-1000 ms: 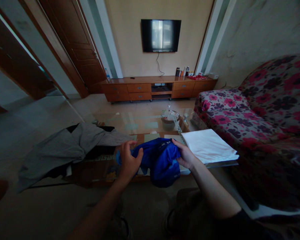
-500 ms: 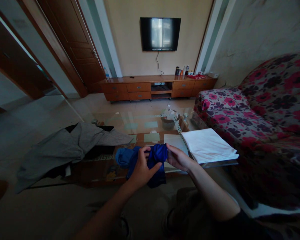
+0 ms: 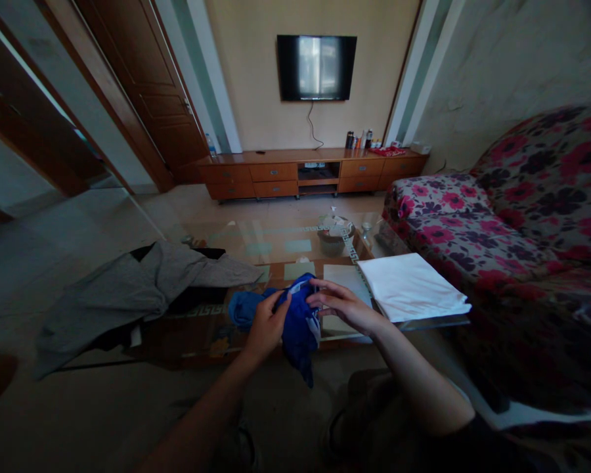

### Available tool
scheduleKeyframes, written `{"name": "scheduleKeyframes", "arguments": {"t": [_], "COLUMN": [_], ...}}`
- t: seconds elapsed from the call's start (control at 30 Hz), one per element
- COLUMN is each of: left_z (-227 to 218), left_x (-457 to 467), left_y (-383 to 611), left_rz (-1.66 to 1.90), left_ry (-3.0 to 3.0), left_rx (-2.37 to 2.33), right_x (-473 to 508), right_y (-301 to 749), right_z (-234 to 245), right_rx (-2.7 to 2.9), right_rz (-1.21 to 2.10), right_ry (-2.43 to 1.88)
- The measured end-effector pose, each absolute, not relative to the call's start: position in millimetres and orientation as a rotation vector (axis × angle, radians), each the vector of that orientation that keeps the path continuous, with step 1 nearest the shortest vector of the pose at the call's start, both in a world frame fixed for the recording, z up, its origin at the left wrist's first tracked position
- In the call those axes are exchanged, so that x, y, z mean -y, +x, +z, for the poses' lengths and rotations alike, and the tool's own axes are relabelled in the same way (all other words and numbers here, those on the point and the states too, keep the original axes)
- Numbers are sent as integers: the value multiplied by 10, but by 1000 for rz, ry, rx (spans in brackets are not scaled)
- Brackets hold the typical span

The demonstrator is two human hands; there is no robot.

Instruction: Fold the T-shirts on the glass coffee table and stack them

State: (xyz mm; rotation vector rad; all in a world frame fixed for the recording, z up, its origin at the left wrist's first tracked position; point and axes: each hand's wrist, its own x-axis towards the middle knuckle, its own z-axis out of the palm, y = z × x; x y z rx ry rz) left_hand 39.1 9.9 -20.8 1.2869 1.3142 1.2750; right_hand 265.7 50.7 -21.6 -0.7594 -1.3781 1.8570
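Observation:
A shiny blue piece of clothing [image 3: 295, 332] with white parts hangs bunched between my hands over the glass table's near edge. My left hand [image 3: 266, 323] grips its left side, thumb on top. At its upper right, the curved fingers of my right hand [image 3: 343, 307] hold the fabric's edge, slightly spread; the thumb is hard to see. Close behind my left hand lies a lighter blue rolled cloth [image 3: 242, 309]. The garment's exact kind cannot be made out.
A grey garment [image 3: 142, 279] over black cloth spreads across the table's left end. Folded white cloth [image 3: 414, 286] lies at the right corner. Beyond the glass table [image 3: 217, 230] stand a waste bin [image 3: 332, 244] and a low cabinet [image 3: 274, 172]. A flowered sofa [image 3: 453, 230] is to the right.
The blue clothing has been turned and loosened from a tighter bunch, so white parts show and a corner hangs lower. My left hand has shifted slightly left; my right fingers have moved over the fabric.

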Motion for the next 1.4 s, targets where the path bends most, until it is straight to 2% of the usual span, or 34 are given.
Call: {"name": "scheduleKeyframes", "arguments": {"t": [0.2, 0.37, 0.57, 0.83, 1.0, 1.23, 1.4], "left_z": [-146, 0, 36, 25, 15, -22, -141], "left_x": [-68, -7, 37, 31, -85, -206, -275], "left_y": [412, 414, 350, 270, 166, 95, 36], "left_rz": [1291, 1134, 1017, 1035, 1165, 1293, 1357], "left_ry": [746, 624, 645, 599, 561, 632, 765], "left_rx": [-1057, -899, -910, -932, -948, -1114, -1237], "right_x": [-655, -612, -561, -576, -652, -752, -743], "right_y": [2704, 2681, 2655, 2641, 2758, 2910, 2964], "right_z": [-509, -604, -615, -481, -356, -229, -175], "right_rx": [1560, 1739, 1775, 2073, 1828, 1065, 944], "right_rz": [1383, 1406, 1445, 1261, 1341, 1477, 1510], "right_ry": [-977, -841, -913, -732, -818, -768, -782]}}
